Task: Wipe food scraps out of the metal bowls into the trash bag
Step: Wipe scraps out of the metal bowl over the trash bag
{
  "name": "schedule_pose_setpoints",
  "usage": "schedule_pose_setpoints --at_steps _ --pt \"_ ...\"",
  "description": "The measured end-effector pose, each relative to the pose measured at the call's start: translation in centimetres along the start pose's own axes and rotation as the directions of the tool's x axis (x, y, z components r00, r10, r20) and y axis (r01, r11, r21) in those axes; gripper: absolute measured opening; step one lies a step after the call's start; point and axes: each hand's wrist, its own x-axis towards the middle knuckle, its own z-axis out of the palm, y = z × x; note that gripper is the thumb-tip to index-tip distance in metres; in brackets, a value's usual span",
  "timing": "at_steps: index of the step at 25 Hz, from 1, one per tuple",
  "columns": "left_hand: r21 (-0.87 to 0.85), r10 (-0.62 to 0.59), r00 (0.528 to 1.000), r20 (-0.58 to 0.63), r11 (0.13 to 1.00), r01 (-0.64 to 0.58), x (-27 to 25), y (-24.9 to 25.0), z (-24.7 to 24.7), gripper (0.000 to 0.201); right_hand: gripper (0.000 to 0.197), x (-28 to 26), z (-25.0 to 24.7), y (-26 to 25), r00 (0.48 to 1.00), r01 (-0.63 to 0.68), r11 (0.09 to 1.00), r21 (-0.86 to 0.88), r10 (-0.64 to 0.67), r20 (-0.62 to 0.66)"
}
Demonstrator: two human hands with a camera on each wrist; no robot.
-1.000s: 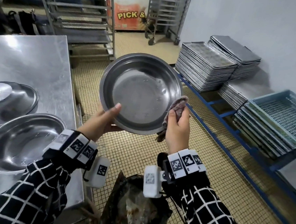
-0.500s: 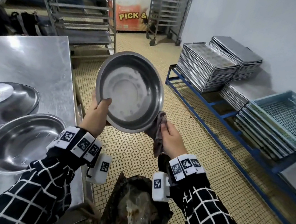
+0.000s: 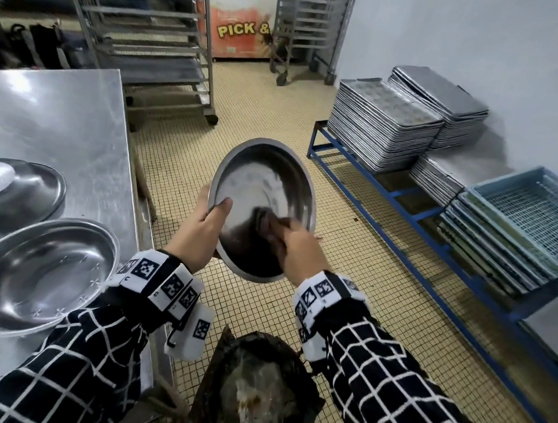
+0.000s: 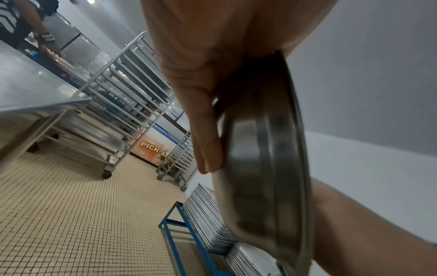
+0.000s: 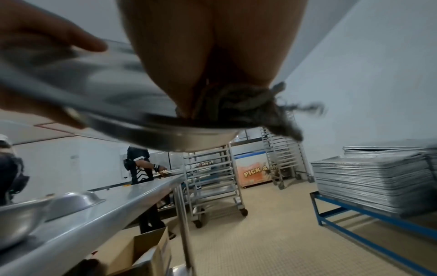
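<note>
Left hand [image 3: 201,229] grips the rim of the tilted metal bowl [image 3: 256,188], thumb inside & fingers behind, while the right hand [image 3: 296,247] presses a bunched rag [image 5: 238,104] into the low side of the bowl, fingers curled on it as far as the blur shows. Bowl hangs above & a bit beyond the open trash bag [image 3: 251,398] on the floor, so I'd wipe w/ downward strokes toward the low rim, w/ that rim over the bag's mouth. Other bowls wait on the worktop [image 3: 56,119], incl. a scrap-flecked one [image 3: 11,193] at the left edge.
</note>
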Motion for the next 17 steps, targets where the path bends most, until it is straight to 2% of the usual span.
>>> schedule_pose_setpoints --at_steps 2,4,5,7,9,11,13,15,17 --pt "0.017 0.005 0.998 -0.068 1.000 -0.004 0.3 0.2 0.1 0.041 0.028 -0.9 0.7 -0.2 0.989 0.032 0.998 0.045 -0.038 0.143" --pt "-0.012 -0.024 0.993 -0.111 1.000 0.023 0.4 0.3 0.1 0.039 0.033 -2.0 0.8 -0.8 0.974 0.110 0.986 0.128 -0.133 0.183" --pt "-0.030 -0.046 0.990 -0.132 0.999 0.043 0.5 0.5 0.3 0.041 0.042 -2.6 0.7 -1.1 0.967 0.169 0.977 0.132 -0.190 0.171" --pt "-0.044 -0.112 0.977 -0.184 0.993 0.106 0.7 0.7 0.3 0.053 0.055 -3.5 0.8 -1.6 0.955 0.284 0.959 0.002 -0.284 0.088" --pt "-0.112 -0.222 0.960 -0.170 0.972 0.205 1.1 0.8 0.3 0.062 0.047 -4.1 1.0 -1.3 0.939 0.325 0.942 -0.082 -0.332 -0.086" --pt "-0.136 -0.309 0.945 -0.109 0.946 0.294 1.7 0.4 0.3 0.066 0.040 -3.9 0.3 -0.5 0.918 0.319 0.946 -0.064 -0.325 -0.228" --pt "-0.004 -0.344 0.936 -0.072 0.939 0.345 1.9 -0.1 0.4 0.075 0.038 -3.5 -0.9 0.1 0.922 0.306 0.951 0.041 -0.285 -0.261" --pt "0.123 -0.258 0.966 -0.022 0.958 0.258 1.6 -0.6 0.8 0.071 0.034 -3.5 -2.2 0.4 0.955 0.243 0.959 0.147 -0.210 -0.207" --pt "0.263 -0.099 0.992 0.083 0.962 0.074 1.1 -0.6 1.2 0.055 0.026 -3.6 -3.3 1.5 0.969 0.160 0.967 0.199 -0.116 -0.216"
